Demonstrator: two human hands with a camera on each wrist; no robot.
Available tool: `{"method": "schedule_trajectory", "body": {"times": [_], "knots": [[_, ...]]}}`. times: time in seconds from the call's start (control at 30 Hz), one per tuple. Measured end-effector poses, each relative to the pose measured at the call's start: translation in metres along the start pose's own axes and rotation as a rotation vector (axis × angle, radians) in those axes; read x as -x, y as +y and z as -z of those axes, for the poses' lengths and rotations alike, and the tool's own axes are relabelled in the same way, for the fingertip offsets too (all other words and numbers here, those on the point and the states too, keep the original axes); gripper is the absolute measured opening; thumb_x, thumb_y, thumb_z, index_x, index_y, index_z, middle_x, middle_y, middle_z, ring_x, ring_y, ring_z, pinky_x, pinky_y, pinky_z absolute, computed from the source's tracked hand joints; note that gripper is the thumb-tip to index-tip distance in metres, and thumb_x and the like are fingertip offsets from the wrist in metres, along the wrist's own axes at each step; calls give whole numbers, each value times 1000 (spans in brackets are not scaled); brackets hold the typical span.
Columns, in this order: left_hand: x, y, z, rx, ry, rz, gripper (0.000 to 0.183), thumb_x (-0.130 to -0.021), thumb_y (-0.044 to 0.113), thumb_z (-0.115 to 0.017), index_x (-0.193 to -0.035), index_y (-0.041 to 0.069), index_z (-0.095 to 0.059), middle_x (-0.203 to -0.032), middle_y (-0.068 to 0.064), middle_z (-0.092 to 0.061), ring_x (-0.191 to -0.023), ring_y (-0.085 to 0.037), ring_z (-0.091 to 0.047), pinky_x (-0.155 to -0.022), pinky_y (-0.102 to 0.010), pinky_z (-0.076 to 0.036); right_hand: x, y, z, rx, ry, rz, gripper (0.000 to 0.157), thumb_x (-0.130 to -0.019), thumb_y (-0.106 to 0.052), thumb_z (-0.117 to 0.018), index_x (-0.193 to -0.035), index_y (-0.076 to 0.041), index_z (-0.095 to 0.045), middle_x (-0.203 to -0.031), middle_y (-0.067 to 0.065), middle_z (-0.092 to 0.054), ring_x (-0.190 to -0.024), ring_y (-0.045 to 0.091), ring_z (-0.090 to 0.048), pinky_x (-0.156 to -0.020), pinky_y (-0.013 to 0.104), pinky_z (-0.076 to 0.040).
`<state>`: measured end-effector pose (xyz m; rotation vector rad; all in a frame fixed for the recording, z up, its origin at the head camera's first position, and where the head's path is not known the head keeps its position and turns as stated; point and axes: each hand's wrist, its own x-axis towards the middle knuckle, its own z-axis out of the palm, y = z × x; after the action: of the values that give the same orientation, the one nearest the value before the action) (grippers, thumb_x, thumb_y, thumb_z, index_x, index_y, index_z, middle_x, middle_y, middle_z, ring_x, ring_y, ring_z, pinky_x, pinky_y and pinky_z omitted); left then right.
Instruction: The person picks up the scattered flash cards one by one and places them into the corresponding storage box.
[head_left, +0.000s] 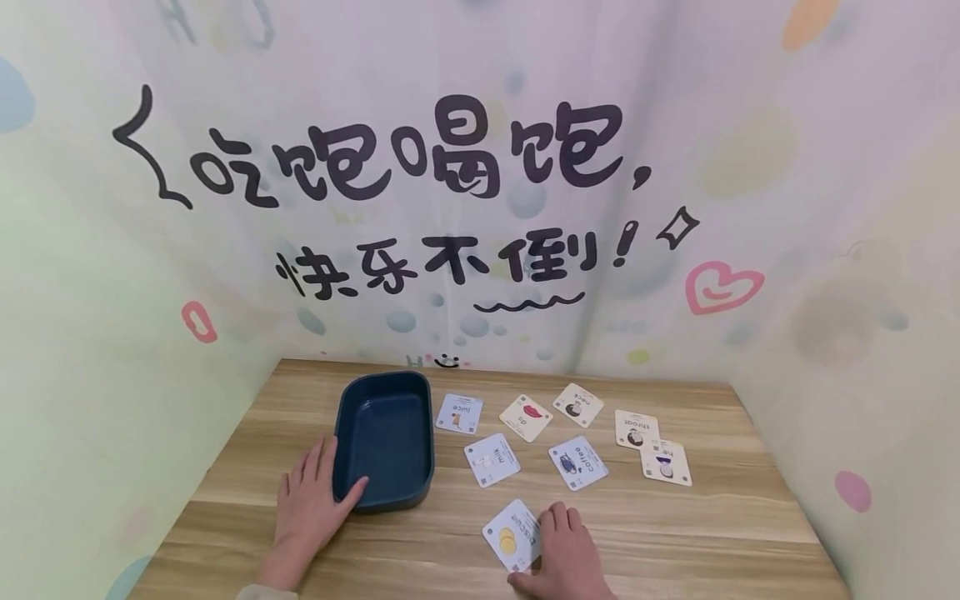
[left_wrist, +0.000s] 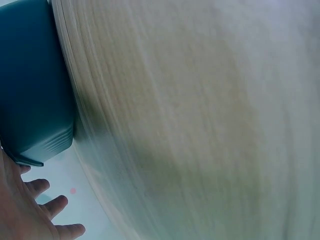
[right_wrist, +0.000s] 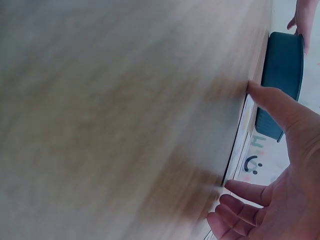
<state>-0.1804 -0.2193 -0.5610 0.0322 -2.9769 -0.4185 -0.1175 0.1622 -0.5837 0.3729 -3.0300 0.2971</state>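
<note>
A dark blue, deep rectangular tray [head_left: 386, 502] stands at the left of the wooden table. My left hand [head_left: 309, 497] rests at its near left corner, fingers spread straight along the outside and the thumb over the rim. In the left wrist view those fingers [left_wrist: 55, 205] fan out beside the tray wall [left_wrist: 35, 90]. My right hand [head_left: 567, 557] holds a pale blue biscuit card [head_left: 506, 533] by its edges, low at the tabletop. The right wrist view shows the card [right_wrist: 239, 135] edge-on between thumb and index finger.
Beyond the hands lie blue cards: juice [head_left: 459, 414], milk [head_left: 492, 460] and coffee [head_left: 578, 463]. Cream cards lie farther right: lips [head_left: 527, 417], neck [head_left: 578, 406], throat [head_left: 637, 429], and one reading "he" [head_left: 666, 462], overlapping the throat card. A printed cloth wall [head_left: 480, 333] closes the table's back.
</note>
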Motion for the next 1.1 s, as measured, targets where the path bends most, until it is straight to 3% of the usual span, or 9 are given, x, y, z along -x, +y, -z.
{"method": "schedule_trajectory", "body": {"times": [0.47, 0.73, 0.93, 1.1], "knots": [[1, -1, -2, 3, -18, 9, 92, -93, 67, -50, -158, 9, -21, -162, -22, -24, -145, -47, -27, -112, -75, -22, -4, 2, 6, -96, -74, 14, 80, -63, -54, -85, -115, 2, -62, -107, 6, -55, -91, 18, -48, -81, 37, -51], [1, -1, -2, 5, -17, 10, 92, -93, 66, -50, -159, 9, -20, -162, -22, -23, -145, -47, -27, -112, -75, -21, -4, 11, 13, -160, -127, 81, 63, -71, -45, -83, -114, -1, -70, -117, 7, -60, -101, 22, -55, -85, 36, -55], [0, -2, -3, 13, 6, 3, 91, -93, 65, -53, -158, 9, -23, -161, -22, -26, -144, -47, -30, -110, -76, -23, -1, 18, 14, -190, -84, 122, 42, -75, -35, -81, -107, -8, -74, -118, 5, -66, -105, 24, -63, -91, 41, -55], [0, -2, -3, 14, 12, 2, 91, -92, 64, -54, -157, 8, -24, -161, -23, -27, -143, -48, -30, -110, -76, -23, 1, 23, 14, -210, -28, 158, 29, -78, -28, -81, -102, -13, -75, -110, 0, -68, -99, 17, -66, -87, 37, -57]]}}
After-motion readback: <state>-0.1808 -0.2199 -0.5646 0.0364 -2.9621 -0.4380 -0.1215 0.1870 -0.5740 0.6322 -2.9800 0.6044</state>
